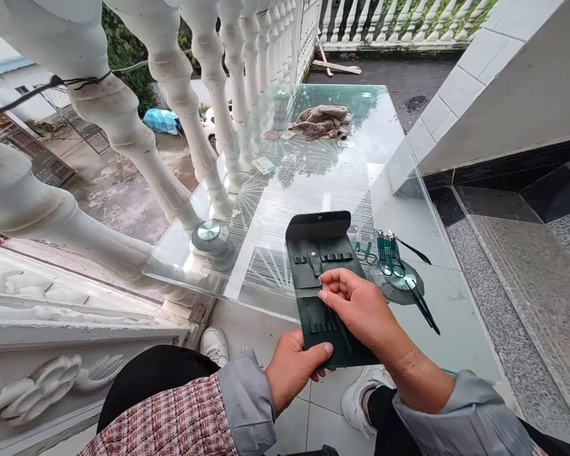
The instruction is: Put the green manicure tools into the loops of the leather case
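An unfolded dark green manicure case (304, 278) with elastic loops and a snap tab lies over the near edge of the glass table. My left hand (292, 364) grips its lower end, thumb on top and fingers beneath. Over the middle of the case, my right hand (356, 307) has thumb and index finger pinched on a thin metal tool (321, 284), whose kind I cannot make out. Right of the case lie nail clippers (384, 244), small scissors (392, 270), a second pair of scissors (367, 256), and a long dark tool like tweezers (422, 307).
The glass table (275, 297) stands beside a white balustrade (161, 57) on the left. Farther back on it are a crumpled brown cloth (322, 120) and a small card (264, 166). Stone steps (517, 253) rise on the right.
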`<control>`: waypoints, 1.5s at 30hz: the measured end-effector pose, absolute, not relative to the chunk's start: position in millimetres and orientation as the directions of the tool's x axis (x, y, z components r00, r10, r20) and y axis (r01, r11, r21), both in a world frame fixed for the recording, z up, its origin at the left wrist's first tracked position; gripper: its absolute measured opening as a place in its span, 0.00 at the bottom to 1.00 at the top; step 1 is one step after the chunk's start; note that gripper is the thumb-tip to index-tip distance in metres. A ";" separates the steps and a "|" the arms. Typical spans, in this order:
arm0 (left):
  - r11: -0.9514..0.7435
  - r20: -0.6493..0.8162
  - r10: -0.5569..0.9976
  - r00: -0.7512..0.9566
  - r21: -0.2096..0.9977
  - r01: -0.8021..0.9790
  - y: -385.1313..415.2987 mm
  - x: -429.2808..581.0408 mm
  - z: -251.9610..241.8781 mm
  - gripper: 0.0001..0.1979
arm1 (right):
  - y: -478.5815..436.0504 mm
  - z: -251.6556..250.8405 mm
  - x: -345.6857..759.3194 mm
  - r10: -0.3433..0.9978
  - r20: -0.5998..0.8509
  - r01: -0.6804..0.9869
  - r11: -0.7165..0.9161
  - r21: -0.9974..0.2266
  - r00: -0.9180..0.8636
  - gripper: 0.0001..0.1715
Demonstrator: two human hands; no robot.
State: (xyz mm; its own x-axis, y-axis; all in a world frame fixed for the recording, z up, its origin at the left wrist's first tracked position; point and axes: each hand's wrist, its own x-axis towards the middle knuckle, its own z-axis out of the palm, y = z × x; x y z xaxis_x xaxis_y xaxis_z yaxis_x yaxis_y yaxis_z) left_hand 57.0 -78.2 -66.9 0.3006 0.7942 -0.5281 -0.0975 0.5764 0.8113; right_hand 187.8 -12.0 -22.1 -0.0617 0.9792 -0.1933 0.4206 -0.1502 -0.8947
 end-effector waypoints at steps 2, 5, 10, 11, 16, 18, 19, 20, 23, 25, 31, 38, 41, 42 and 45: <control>0.573 -0.526 0.797 0.299 0.814 -0.094 -78.6 57.1 -68.0 0.14 | -11.2 -23.4 185.9 0.981 -0.189 0.404 -0.159 -0.901 -0.034 0.13; 0.566 -0.522 0.801 0.293 0.820 -0.087 -79.2 57.5 -70.1 0.14 | -10.3 -25.1 183.9 0.985 -0.173 0.403 -0.153 -0.902 -0.013 0.12; 0.552 -0.513 0.809 0.286 0.831 -0.072 -79.3 57.5 -72.6 0.15 | -8.8 -21.0 181.4 0.985 -0.173 0.522 -0.147 -0.841 -0.002 0.15; 0.551 -0.512 0.810 0.285 0.832 -0.070 -79.2 57.4 -73.0 0.15 | -8.3 -19.5 181.1 0.984 -0.175 0.552 -0.148 -0.821 0.004 0.15; 0.543 -0.506 0.815 0.284 0.837 -0.066 -80.0 56.7 -74.6 0.15 | -6.1 -15.6 180.3 0.987 -0.161 0.687 -0.103 -0.719 -0.021 0.14; 0.545 -0.507 0.813 0.286 0.836 -0.065 -80.9 56.6 -75.5 0.15 | -5.9 -15.8 180.2 0.987 -0.152 0.720 -0.064 -0.691 -0.058 0.13; 0.547 -0.509 0.812 0.286 0.834 -0.067 -81.4 56.6 -76.1 0.15 | -6.1 -16.1 180.1 0.986 -0.147 0.729 -0.042 -0.683 -0.081 0.13; 0.549 -0.511 0.811 0.285 0.833 -0.069 -81.7 56.6 -76.6 0.16 | -6.3 -16.3 180.1 0.984 -0.142 0.732 -0.021 -0.681 -0.103 0.13; 0.552 -0.514 0.813 0.275 0.830 -0.079 -82.2 56.7 -78.3 0.16 | -7.2 -16.8 180.0 0.984 -0.117 0.722 0.016 -0.692 -0.134 0.16; 0.550 -0.513 0.815 0.270 0.831 -0.084 -82.0 56.8 -79.0 0.16 | -7.7 -17.3 179.7 0.988 -0.094 0.710 0.022 -0.703 -0.123 0.18; 0.552 -0.515 0.817 0.260 0.828 -0.094 -81.0 57.4 -78.2 0.15 | -11.9 -17.6 174.4 0.989 -0.100 0.745 0.016 -0.667 -0.112 0.18; 0.549 -0.510 0.821 0.259 0.829 -0.107 -80.2 56.9 -74.0 0.15 | -15.3 -15.4 175.5 0.973 -0.126 0.765 0.067 -0.640 -0.191 0.22; 0.554 -0.510 0.814 0.277 0.826 -0.108 -79.7 56.9 -72.6 0.16 | -12.7 -15.4 178.8 0.968 -0.128 0.750 0.080 -0.657 -0.216 0.25; 0.555 -0.511 0.813 0.279 0.825 -0.108 -79.6 57.0 -72.4 0.16 | -11.8 -15.4 179.7 0.967 -0.128 0.741 0.082 -0.667 -0.222 0.25; 0.559 -0.517 0.811 0.273 0.822 -0.105 -79.6 57.0 -72.4 0.15 | -9.1 -15.8 181.8 0.964 -0.120 0.706 0.088 -0.703 -0.239 0.21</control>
